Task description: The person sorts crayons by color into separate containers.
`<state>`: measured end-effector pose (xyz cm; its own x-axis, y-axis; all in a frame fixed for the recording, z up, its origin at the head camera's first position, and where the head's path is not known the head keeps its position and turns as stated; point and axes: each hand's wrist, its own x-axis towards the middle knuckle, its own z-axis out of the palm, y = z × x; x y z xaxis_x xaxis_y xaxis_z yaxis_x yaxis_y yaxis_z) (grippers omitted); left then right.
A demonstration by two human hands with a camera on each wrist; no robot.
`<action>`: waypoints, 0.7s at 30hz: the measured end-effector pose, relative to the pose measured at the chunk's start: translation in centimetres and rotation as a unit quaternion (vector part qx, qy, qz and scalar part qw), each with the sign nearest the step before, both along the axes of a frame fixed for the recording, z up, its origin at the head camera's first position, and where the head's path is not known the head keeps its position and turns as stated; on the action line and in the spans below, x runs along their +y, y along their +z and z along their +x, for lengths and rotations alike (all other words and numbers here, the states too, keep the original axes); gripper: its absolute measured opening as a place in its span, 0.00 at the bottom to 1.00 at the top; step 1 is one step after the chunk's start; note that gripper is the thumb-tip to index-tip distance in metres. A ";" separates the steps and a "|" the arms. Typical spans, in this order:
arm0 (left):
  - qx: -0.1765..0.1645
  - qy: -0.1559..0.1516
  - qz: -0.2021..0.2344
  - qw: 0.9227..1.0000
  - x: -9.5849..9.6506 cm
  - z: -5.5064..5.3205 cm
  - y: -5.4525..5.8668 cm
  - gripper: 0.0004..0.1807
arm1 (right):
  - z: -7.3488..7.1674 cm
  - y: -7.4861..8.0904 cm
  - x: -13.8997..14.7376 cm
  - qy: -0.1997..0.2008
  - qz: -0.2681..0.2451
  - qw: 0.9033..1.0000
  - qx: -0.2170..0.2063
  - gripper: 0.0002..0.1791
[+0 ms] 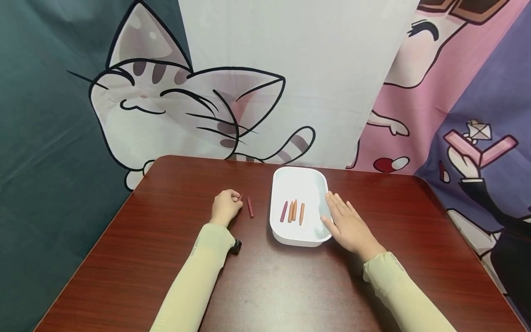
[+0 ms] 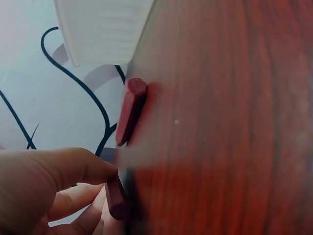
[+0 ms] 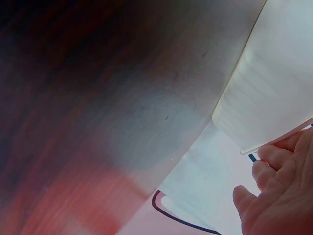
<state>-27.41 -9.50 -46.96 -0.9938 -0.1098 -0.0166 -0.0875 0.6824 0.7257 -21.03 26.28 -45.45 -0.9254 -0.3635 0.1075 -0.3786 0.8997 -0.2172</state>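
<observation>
Here's the wide reddish-brown table (image 1: 124,258), and on it sits the white tray (image 1: 299,182), with the right hand (image 1: 348,226) laid along its right rim, fingers straight and grasping nothing, while over to the tray's left the left hand (image 1: 226,207) has a dark red crayon (image 2: 117,200) pinched between thumb and fingers! Just beside that grip a second red crayon (image 1: 250,207) lies loose on the tabletop, and inside the tray, side by side, it's one purple crayon (image 1: 284,211) leftmost, then three orange crayons (image 1: 302,214)!
</observation>
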 end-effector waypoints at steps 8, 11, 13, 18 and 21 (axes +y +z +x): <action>-0.041 -0.010 0.172 0.984 -0.8 -0.1 -0.2 0.16 | 0.1 0.0 0.0 -0.004 -0.002 1.000 -0.004 0.40; -0.082 -0.021 0.276 0.957 -1.0 -0.2 -0.1 0.19 | 0.2 0.0 0.1 -0.005 -0.003 1.000 -0.007 0.40; -0.104 -0.031 0.329 0.938 -1.0 -0.1 0.1 0.20 | 0.2 0.0 0.1 -0.005 -0.002 1.000 -0.005 0.40; -0.137 -0.059 0.404 0.902 -0.7 0.2 0.9 0.21 | 0.1 0.0 0.0 -0.002 -0.004 1.000 -0.002 0.40; -0.142 -0.083 0.421 0.892 -0.3 0.5 1.6 0.22 | 0.1 0.0 0.0 -0.002 -0.004 1.000 -0.001 0.40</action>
<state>-26.93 -9.83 -45.40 -0.9377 0.2082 -0.2783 -0.2986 -0.0727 0.9516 -20.98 26.29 -45.49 -0.9266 -0.3599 0.1090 -0.3756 0.8992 -0.2245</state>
